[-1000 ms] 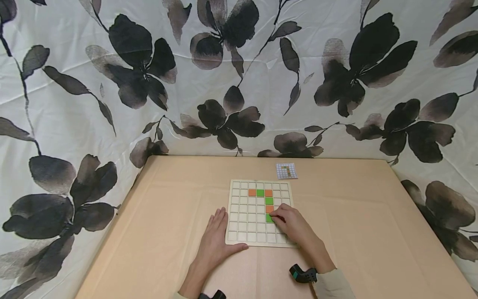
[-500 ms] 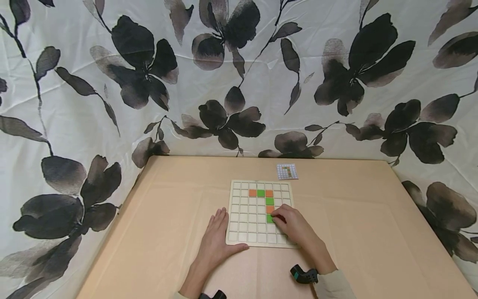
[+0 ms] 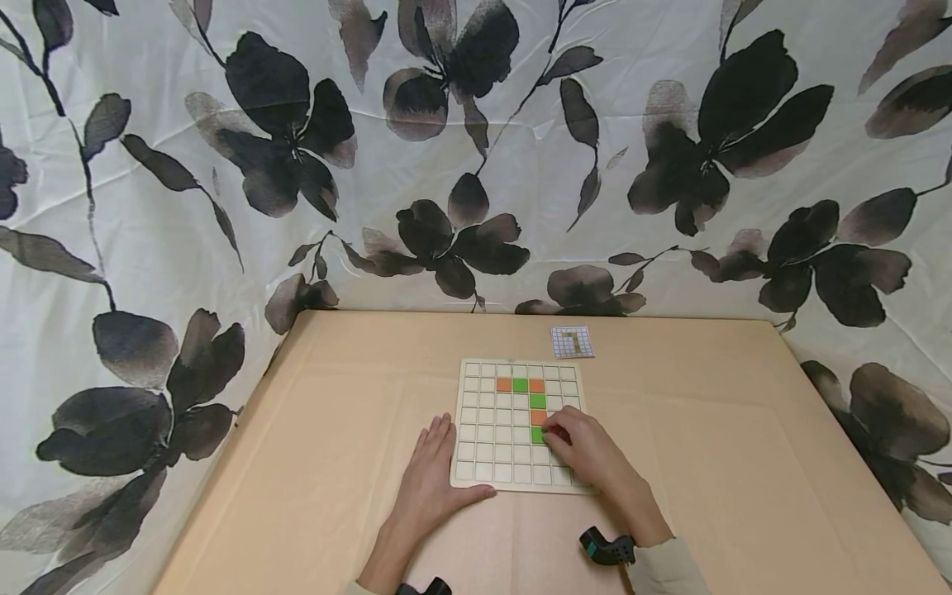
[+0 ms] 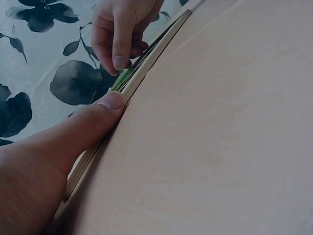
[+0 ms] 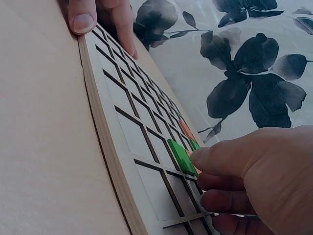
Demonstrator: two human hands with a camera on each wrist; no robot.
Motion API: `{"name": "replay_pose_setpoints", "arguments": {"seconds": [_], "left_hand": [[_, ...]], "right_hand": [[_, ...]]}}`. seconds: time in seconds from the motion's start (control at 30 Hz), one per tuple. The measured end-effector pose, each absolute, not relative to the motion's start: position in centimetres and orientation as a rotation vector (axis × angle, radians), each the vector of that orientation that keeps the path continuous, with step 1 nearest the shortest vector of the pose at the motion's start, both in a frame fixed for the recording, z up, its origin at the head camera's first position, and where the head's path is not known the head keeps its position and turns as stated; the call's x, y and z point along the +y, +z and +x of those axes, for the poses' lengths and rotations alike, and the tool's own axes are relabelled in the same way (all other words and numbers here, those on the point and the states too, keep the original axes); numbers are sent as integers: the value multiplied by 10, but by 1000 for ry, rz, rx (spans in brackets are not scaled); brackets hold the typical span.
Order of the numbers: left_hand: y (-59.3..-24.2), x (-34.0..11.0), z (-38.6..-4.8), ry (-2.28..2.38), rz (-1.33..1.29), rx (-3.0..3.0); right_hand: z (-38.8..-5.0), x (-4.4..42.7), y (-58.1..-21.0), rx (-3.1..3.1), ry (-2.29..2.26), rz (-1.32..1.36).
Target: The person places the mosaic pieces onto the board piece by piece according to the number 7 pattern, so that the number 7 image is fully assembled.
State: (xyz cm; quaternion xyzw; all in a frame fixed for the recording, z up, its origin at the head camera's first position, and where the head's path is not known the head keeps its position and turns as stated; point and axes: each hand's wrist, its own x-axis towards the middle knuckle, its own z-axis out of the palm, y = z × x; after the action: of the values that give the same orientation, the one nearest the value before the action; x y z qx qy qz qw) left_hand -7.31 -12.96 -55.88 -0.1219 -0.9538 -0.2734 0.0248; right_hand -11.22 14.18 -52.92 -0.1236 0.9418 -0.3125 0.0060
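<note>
A white wooden grid board (image 3: 491,453) lies on the table, holding a few orange and green square tiles in a bent line. My left hand (image 3: 426,479) steadies its lower left corner, straight fingers along the left side and thumb (image 4: 112,100) against the near edge. My right hand (image 3: 587,446) is at the lowest green tile (image 5: 182,157), fingers curled. In the right wrist view, its thumb touches that tile's edge, and the tile stands slightly proud of its cell. An orange tile (image 3: 538,417) sits just above it. The right fingertips are partly hidden behind the thumb.
Behind the board lies a small pattern card (image 3: 572,341) with a printed grid. The beige tabletop (image 3: 335,397) spreads on both sides. A floral cloth (image 3: 565,182) hangs along the far edge. Each wrist wears a black camera (image 3: 606,547).
Both hands, the board and the tiles keep their places. Only the head view has shifted very slightly.
</note>
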Motion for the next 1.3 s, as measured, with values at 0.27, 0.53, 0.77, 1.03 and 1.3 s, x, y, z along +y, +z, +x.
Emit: {"name": "replay_pose_setpoints", "arguments": {"seconds": [0.27, 0.53, 0.77, 1.03, 1.3], "left_hand": [[-559, -129, -74, -845, -366, -2960], [-558, -128, -73, -850, -363, -2958], [-556, -128, -74, -852, -360, -2959], [-556, -128, -73, -861, -356, -2956], [-555, -127, -73, -856, -353, -2969]], "right_hand": [[-113, 144, -525, 2956, -976, -389], [-113, 148, -526, 2952, -1006, -411], [-113, 150, -524, 2974, -1025, -438], [-113, 154, -521, 2983, -1027, -454], [-110, 156, -517, 2993, -1011, -393]]}}
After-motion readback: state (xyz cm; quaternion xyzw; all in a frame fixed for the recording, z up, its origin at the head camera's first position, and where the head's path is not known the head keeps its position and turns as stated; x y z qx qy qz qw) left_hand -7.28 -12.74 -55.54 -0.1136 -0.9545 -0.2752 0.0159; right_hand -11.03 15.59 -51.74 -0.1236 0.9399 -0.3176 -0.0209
